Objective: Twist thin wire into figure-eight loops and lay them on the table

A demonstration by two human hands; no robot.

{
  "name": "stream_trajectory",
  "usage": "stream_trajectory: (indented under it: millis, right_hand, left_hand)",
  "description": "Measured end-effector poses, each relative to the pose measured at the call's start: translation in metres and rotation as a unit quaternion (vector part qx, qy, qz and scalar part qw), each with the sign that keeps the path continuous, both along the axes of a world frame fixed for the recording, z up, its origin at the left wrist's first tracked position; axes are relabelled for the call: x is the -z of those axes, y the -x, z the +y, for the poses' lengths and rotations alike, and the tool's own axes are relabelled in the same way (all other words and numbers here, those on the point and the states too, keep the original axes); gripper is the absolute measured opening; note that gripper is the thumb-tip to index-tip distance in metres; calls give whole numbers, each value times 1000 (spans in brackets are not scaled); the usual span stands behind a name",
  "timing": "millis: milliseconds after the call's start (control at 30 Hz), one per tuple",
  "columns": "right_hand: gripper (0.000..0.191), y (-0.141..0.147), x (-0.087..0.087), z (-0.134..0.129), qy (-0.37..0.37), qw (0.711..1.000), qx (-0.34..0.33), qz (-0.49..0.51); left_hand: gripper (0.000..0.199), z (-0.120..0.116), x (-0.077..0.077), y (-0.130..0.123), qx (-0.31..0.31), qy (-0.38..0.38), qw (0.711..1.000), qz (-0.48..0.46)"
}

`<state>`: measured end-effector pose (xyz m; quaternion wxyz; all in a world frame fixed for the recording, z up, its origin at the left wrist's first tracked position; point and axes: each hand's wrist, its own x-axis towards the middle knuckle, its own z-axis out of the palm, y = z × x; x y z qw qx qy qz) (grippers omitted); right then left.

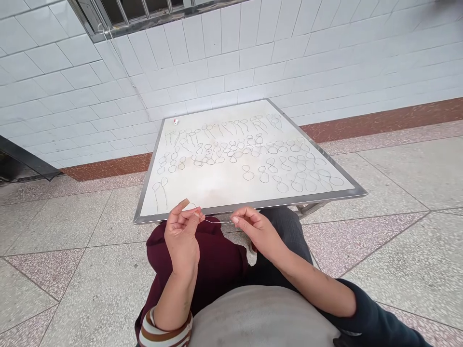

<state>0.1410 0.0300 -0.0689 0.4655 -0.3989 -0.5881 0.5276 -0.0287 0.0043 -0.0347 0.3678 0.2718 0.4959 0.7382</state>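
nearest my head camera i see a grey shirt (260, 315), with a striped cuff (166, 331) on the left arm and a dark sleeve (372, 308) on the right. past that, maroon cloth (217, 255) covers the left side of the lap, and dark trousers (289, 233) show on the right.

i have the left hand (183, 241) pinching a thin wire (215, 222) between thumb and fingers, a tan wrap (183, 203) round one fingertip. the right hand (262, 236) pinches the same wire between thumb and forefinger, so it runs between the two hands, near the front edge of the table (213, 188).

on the white tabletop, inside its grey rim (253, 204), two loops with long tails lie near left. figure-eight wires (247, 172) spread across the middle and right, and further back comes a row of tailed loops. a small white-and-red object (176, 122) sits by the far left corner. behind stands a white tiled wall (224, 58) with a barred window (144, 9).
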Motion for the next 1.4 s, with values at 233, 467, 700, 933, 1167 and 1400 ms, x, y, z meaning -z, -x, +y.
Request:
stream_trajectory:
  millis: [233,467,700,933,1167,1400]
  right_hand:
    - [17,12,-16,-4,-436,863,16,-256]
    - [19,34,-11,5,-444,840,-22,-311]
    - [24,41,6,5,-429,830,-28,-354]
    - [36,38,19,1,-313,892,-92,-313]
    - [41,36,27,-4,-317,901,-105,-276]
    - [58,36,35,-15,-323,897,-132,-270]
  left_hand:
    - [34,1,3,-4,21,9,999,31]
    - [36,-6,5,1,25,19,999,22]
    - [39,-8,6,2,24,27,999,18]
    - [45,-3,8,5,27,18,999,-11]
    - [45,-8,4,11,28,12,1000,-7]
    - [49,-11,1,14,35,16,999,17]
